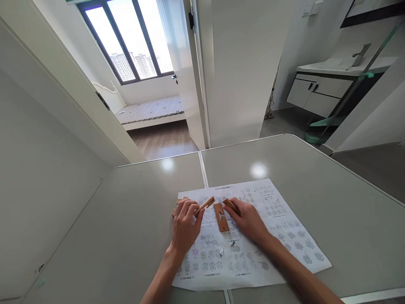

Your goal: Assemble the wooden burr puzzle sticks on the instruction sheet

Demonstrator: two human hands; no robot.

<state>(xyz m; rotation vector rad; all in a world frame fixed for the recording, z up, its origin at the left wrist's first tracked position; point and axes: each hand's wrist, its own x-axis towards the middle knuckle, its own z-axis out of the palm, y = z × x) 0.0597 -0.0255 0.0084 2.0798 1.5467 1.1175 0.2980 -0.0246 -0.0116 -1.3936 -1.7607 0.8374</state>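
My left hand [186, 223] is closed on a light wooden puzzle piece [206, 204], whose end sticks out to the right past the fingers. In my right hand [248, 219] is a darker wooden piece [230, 206], gripped between thumb and fingers with its tip pointing left. Between the two hands a flat brown notched wooden piece [222, 219] lies on the printed sheet [265, 270]. Several pale wooden pieces [174, 212] sit behind and left of my left hand, partly hidden by it. The sheet carries rows of small diagrams.
The sheet lies on a glossy grey table [136, 219] with a seam [203, 169] down its middle. Two small dark-and-white scraps [221, 252] rest on the paper. Beyond the table are an open door [190, 84], a bed [152, 110] and a sink cabinet [316, 93].
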